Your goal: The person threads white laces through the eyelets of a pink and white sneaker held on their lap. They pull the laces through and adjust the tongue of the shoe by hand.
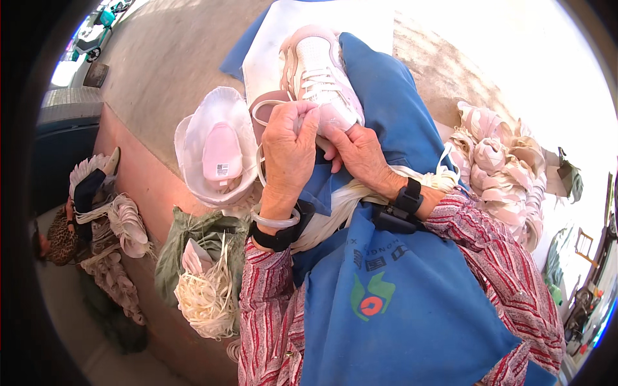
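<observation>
A blue apron point(412, 321) with a green and red emblem covers the person's lap, and a white sheet point(367, 19) lies beyond it. A heap of pink-and-white shoe uppers point(496, 174) sits to the right; to the left stands a white oval container point(187, 141) with a pink rounded piece point(221, 153) inside. The pink-and-white sneaker point(315, 71) lies on the sheet in front of the person, toe pointing away, its front eyelets laced. Below the container is a tangled bundle of cream laces point(209, 296). The right hand point(364, 157) grasps the sneaker's near end, thumb on its tongue. Beside it, the left hand point(288, 145) has thumb and forefinger pinched on a white shoelace point(255, 112), which loops out leftward; the exact pinch point is hidden.
</observation>
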Motion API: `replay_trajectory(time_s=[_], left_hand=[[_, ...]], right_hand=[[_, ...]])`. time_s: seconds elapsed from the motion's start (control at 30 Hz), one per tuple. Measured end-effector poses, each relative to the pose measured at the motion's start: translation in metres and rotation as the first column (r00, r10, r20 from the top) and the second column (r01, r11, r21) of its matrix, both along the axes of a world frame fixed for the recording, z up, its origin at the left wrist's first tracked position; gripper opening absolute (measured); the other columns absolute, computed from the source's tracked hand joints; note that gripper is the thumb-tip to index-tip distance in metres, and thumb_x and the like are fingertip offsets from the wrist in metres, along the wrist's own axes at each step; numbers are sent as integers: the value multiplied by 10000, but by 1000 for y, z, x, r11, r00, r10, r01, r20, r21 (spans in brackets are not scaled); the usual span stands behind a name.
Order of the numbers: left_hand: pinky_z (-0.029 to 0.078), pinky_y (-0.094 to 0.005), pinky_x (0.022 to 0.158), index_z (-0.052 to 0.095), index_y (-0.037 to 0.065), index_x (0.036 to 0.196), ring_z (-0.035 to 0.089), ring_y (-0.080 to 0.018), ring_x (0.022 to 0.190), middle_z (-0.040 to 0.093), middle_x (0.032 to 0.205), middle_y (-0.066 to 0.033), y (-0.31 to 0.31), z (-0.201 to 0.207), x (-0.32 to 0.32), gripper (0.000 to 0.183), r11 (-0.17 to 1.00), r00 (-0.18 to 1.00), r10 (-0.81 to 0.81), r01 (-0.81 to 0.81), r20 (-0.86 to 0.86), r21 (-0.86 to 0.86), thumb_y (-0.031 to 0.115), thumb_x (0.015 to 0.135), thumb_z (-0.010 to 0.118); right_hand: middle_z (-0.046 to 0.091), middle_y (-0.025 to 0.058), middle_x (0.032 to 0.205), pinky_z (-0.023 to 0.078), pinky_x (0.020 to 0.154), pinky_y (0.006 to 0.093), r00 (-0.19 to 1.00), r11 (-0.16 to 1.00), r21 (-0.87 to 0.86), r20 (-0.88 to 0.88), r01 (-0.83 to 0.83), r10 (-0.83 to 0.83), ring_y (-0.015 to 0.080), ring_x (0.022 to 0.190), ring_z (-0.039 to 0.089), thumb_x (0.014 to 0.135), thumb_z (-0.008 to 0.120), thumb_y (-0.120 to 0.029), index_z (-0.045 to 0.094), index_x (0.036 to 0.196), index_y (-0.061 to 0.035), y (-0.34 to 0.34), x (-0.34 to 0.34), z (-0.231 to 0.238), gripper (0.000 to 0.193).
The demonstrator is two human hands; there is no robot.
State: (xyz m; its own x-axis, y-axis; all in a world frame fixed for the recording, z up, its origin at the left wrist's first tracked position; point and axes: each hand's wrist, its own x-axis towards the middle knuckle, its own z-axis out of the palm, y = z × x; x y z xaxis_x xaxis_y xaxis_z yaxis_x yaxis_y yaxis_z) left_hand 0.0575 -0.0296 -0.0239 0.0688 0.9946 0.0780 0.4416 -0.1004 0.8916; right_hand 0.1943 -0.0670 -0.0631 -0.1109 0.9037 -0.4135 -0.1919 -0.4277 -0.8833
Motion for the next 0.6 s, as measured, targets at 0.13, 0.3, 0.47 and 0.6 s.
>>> replay_trajectory(time_s=[0.13, 0.3, 0.47, 0.6], left_hand=[[492, -329, 714, 661, -10, 961, 631, -230, 788, 644, 876, -125, 8, -4, 1, 141, 993, 991, -12, 27, -135, 113, 110, 890, 650], [486, -316, 634, 652, -17, 947, 613, -193, 684, 646, 820, -112, 5, -7, -4, 132, 999, 995, 14, -10, -104, 43, 103, 895, 643], [471, -305, 599, 643, -21, 935, 590, -178, 644, 630, 790, -104, 4, 5, -2, 120, 999, 994, 24, -28, -110, -39, 92, 895, 640], [457, -303, 577, 629, -22, 914, 574, -173, 629, 609, 763, -108, 1, 10, -3, 90, 998, 979, -38, 49, -199, 47, 64, 889, 632]], right_hand=[[649, 53, 774, 508, 586, 247, 948, 989, -62, -282, 136, -148, 98, 615, 597, 964, 594, -315, 649, 972, 9, 0, -8, -11, 329], [613, 30, 845, 508, 609, 271, 606, 955, -294, -764, -22, -222, 114, 631, 577, 968, 597, -295, 570, 1130, -19, 7, -3, -8, 321], [583, 19, 818, 497, 551, 271, 724, 975, -219, -665, 47, -184, 108, 603, 565, 993, 557, -267, 558, 1139, -24, 2, -4, -3, 284], [585, 25, 802, 483, 507, 246, 779, 977, -210, -610, 17, -145, 100, 579, 563, 995, 551, -273, 565, 1129, -24, 0, -1, -5, 283]])
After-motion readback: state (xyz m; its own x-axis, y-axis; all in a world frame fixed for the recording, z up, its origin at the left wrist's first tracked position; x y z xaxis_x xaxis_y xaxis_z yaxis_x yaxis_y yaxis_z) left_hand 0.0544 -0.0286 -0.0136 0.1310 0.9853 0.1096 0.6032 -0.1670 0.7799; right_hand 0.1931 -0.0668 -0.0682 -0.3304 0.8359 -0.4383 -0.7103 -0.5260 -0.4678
